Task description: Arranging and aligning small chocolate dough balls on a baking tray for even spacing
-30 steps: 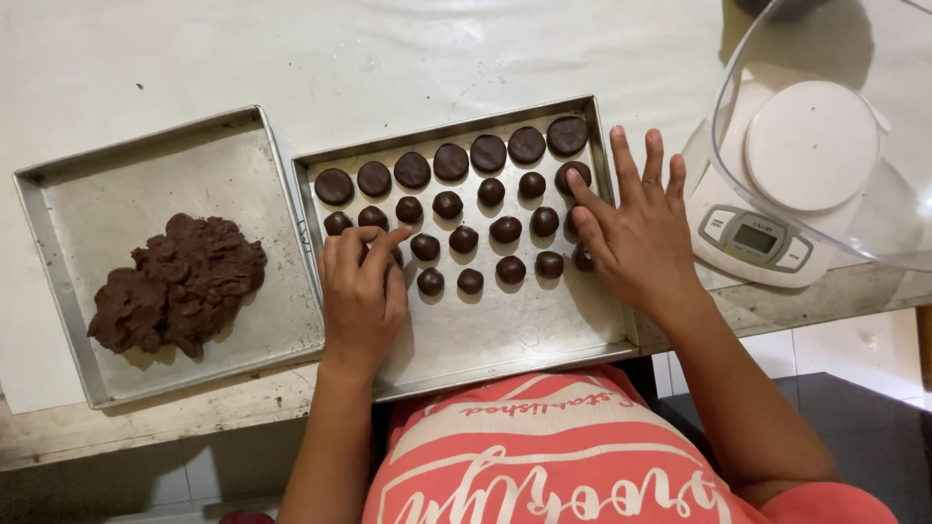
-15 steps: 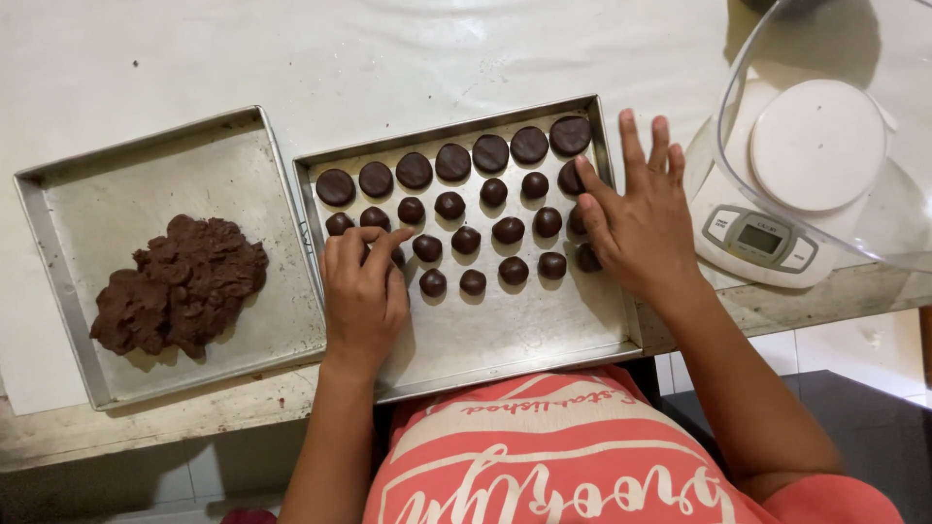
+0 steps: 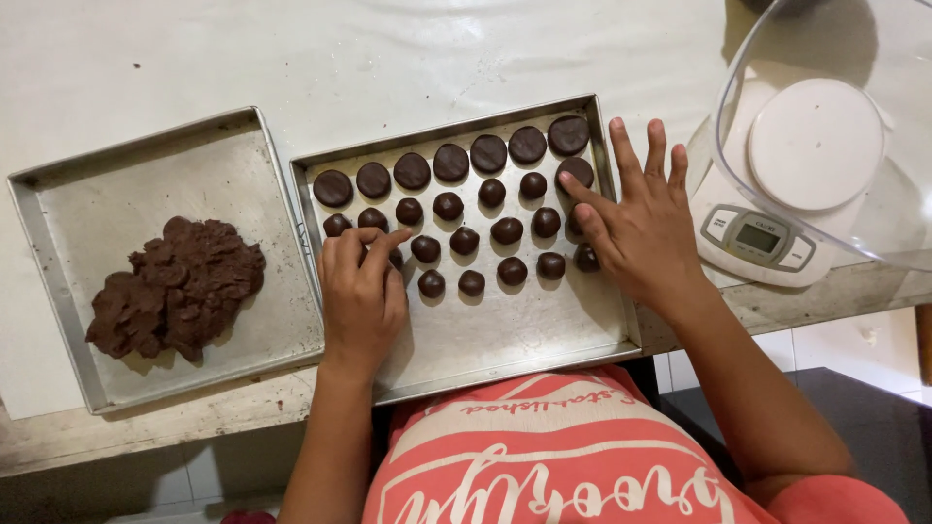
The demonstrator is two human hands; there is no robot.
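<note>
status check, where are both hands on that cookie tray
Left hand fingers curled over a dough ball at tray's left edge. Right hand flat, fingers spread, pressing dough balls at right side of baking tray. Nothing blocking.

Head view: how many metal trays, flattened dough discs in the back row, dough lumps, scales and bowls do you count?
Metal trays: 2
Flattened dough discs in the back row: 7
Brown dough lump: 1
White kitchen scale: 1
Clear bowl: 1
Total: 12
</note>
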